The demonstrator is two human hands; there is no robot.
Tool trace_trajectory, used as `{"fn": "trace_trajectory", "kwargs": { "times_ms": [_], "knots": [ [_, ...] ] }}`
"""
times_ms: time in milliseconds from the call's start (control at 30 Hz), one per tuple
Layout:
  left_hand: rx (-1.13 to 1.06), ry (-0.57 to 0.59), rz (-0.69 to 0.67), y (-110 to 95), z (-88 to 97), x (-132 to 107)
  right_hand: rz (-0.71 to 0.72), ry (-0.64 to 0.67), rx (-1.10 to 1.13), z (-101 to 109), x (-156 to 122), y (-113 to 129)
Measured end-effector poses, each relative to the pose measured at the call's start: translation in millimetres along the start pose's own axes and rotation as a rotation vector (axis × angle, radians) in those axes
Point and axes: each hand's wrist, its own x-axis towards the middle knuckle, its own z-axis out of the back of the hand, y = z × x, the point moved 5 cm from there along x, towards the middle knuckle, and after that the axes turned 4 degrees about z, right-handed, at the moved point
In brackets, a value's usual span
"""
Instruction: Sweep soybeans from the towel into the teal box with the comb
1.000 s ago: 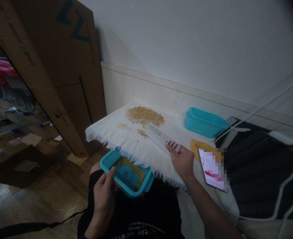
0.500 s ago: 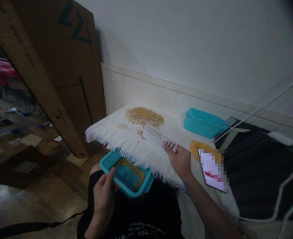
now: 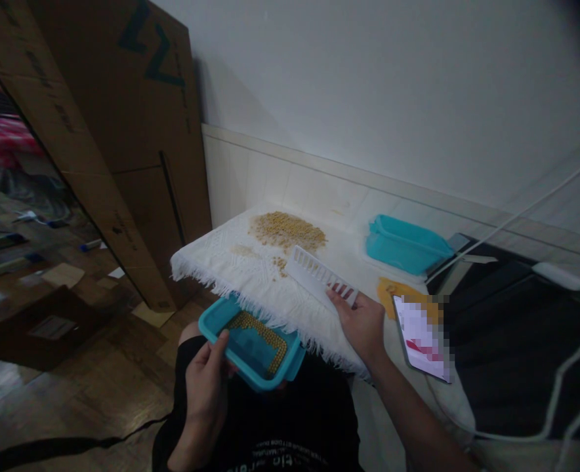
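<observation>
My left hand [image 3: 206,380] grips the near rim of a teal tray [image 3: 250,341] with yellow beans along its inside edge, held under the fringe of a white towel [image 3: 250,275]. My right hand [image 3: 363,321] holds one end of a white slotted comb-like scraper [image 3: 317,274] that rests on the towel. A small clump of beans [image 3: 281,264] lies just beyond the scraper's far end. A larger pile of beans [image 3: 287,228] sits further back on the towel.
A second teal container [image 3: 405,244] stands at the back right. A phone [image 3: 420,337] and a yellow item [image 3: 388,288] lie right of my right hand. Big cardboard boxes [image 3: 123,131] lean at the left. White cables [image 3: 516,213] cross the dark surface at right.
The scraper in my right hand swung slightly left toward the small clump of beans, then eased back a little. My left hand and the tray stayed put.
</observation>
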Motion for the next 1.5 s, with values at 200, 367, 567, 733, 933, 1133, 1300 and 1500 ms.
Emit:
{"fn": "trace_trajectory", "kwargs": {
  "times_ms": [200, 367, 567, 733, 933, 1133, 1300, 1500],
  "knots": [
    [0.006, 0.006, -0.009, 1, 0.4, 2, -0.006, 0.032, 0.023, -3, -1, 0],
    [0.004, 0.007, -0.001, 0, -0.5, 1, -0.005, 0.045, 0.039, -2, -6, 7],
    [0.007, 0.002, -0.006, 0, -1.4, 1, 0.016, 0.059, 0.041, -5, -9, 10],
    [0.006, 0.004, -0.006, -2, -2.5, 2, 0.03, 0.051, 0.05, -6, -11, 10],
    [0.001, 0.001, -0.01, -5, -1.0, 0, 0.025, 0.059, 0.048, -4, -14, 13],
    [0.007, -0.007, -0.011, -5, 0.3, 1, 0.019, 0.063, 0.057, -3, -17, 13],
    [-0.009, -0.008, -0.012, -2, 4.3, 4, 0.031, 0.075, 0.085, -7, -17, 14],
    [-0.024, -0.006, -0.017, -2, 4.4, 5, 0.046, 0.088, 0.127, -19, -10, 19]
  ]
}}
